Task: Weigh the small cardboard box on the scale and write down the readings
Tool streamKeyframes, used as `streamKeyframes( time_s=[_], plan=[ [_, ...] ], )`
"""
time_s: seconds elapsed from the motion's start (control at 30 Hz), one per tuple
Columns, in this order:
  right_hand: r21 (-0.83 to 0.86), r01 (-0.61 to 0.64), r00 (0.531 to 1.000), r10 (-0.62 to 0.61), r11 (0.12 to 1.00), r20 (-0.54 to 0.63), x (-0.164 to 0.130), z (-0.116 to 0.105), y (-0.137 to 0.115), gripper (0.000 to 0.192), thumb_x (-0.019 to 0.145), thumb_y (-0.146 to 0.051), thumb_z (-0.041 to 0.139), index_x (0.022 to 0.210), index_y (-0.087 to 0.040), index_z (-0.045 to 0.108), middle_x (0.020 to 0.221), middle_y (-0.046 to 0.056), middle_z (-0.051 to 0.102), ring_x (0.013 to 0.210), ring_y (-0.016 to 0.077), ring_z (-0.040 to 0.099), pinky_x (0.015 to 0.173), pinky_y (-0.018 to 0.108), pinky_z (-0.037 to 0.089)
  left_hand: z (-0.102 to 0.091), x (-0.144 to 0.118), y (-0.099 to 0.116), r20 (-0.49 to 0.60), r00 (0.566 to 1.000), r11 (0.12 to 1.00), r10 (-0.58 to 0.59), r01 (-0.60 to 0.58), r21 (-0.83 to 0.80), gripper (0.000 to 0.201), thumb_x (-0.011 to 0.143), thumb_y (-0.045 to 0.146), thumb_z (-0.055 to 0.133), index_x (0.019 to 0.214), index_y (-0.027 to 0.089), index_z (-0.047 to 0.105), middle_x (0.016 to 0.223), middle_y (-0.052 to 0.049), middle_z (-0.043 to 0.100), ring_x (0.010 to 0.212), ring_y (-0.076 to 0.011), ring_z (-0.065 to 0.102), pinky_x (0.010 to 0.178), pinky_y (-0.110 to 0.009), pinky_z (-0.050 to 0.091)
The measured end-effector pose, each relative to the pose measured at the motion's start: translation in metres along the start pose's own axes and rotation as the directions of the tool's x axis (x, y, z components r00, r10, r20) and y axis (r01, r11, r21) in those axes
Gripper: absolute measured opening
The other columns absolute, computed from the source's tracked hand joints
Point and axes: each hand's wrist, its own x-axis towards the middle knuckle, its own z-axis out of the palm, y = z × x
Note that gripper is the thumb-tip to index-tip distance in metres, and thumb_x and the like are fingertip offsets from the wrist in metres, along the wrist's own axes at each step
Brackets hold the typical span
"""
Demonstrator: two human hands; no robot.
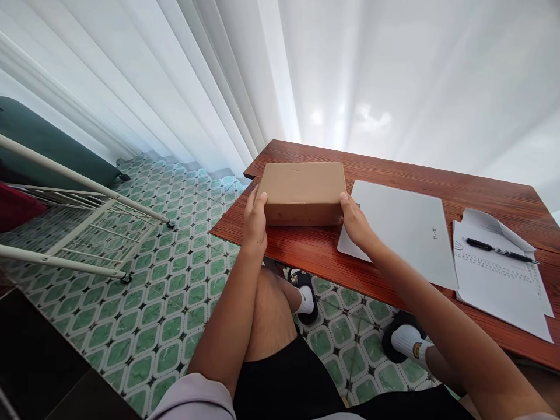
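A closed brown cardboard box is at the left end of the reddish wooden table. My left hand grips its left side, thumb by the near top corner. On the opposite side my right hand is closed against the right edge, its thumb also near the top corner. The fingers behind both sides of the box are partly hidden. Just right of the box lies a shut silver laptop, with my right forearm passing over its near left corner.
Handwritten papers with a black pen on top lie at the table's right. A white wheeled rack and a dark green suitcase-like object stand on the tiled floor at left. White curtains hang behind the table.
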Motion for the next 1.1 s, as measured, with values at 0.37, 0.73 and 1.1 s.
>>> streamKeyframes(
  time_s=[0.37,0.73,1.1],
  plan=[
    [0.005,-0.006,1.000,0.006,1.000,0.005,-0.003,0.002,-0.006,0.068,0.103,-0.065,0.024,0.157,-0.028,0.040,0.163,0.002,0.040,0.154,0.0246,0.031,0.130,0.051,0.021,0.000,-0.002,0.002,0.014,1.000,0.999,-0.022,0.022,-0.036,0.044,0.088,0.033,0.064,0.130,0.024,0.067,0.140,-0.005,0.063,0.136,-0.0276,0.054,0.116,-0.041,0.045],
    [-0.003,-0.017,0.999,0.017,1.000,0.033,0.000,0.006,-0.006,0.068,0.103,-0.061,0.022,0.161,-0.026,0.034,0.166,0.000,0.035,0.157,0.0220,0.024,0.131,0.047,0.017,0.001,-0.003,0.005,-0.014,0.999,0.999,0.034,-0.035,-0.034,0.041,0.082,0.030,0.064,0.123,0.023,0.071,0.140,-0.005,0.063,0.139,-0.0289,0.051,0.119,-0.041,0.041],
    [0.044,0.090,0.995,-0.091,0.995,0.034,-0.009,0.003,-0.016,0.071,0.103,-0.068,0.022,0.165,-0.033,0.023,0.168,-0.007,0.029,0.159,0.0231,0.016,0.132,0.051,0.014,0.010,-0.017,0.021,-0.048,0.972,0.971,0.228,-0.231,-0.058,0.039,0.080,0.029,0.062,0.117,0.022,0.073,0.131,-0.004,0.068,0.135,-0.0258,0.055,0.117,-0.035,0.042]
  ],
)
